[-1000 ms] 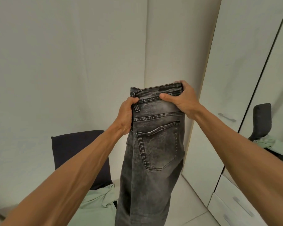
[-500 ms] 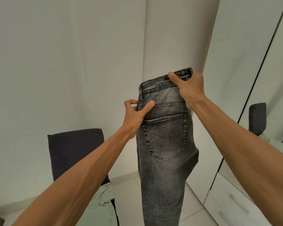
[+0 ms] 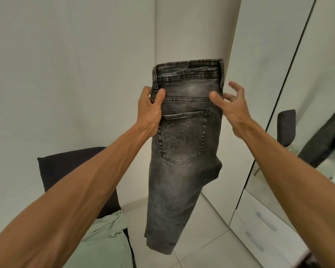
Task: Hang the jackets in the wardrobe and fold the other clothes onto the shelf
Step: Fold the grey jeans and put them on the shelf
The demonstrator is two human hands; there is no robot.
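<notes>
The grey jeans (image 3: 182,171) hang lengthwise between the two raised hands, back pocket facing the camera. The left hand (image 3: 149,111) grips their left edge just below the waistband. The right hand (image 3: 232,107) only rests its thumb (image 3: 214,96) on the denim, with its fingers (image 3: 237,88) spread loose beside the right edge. The white wardrobe (image 3: 259,74) stands right of that hand.

One head-worn wide-angle view, facing forward and slightly down, near the wall corner (image 3: 154,35) and wardrobe (image 3: 259,84)
</notes>
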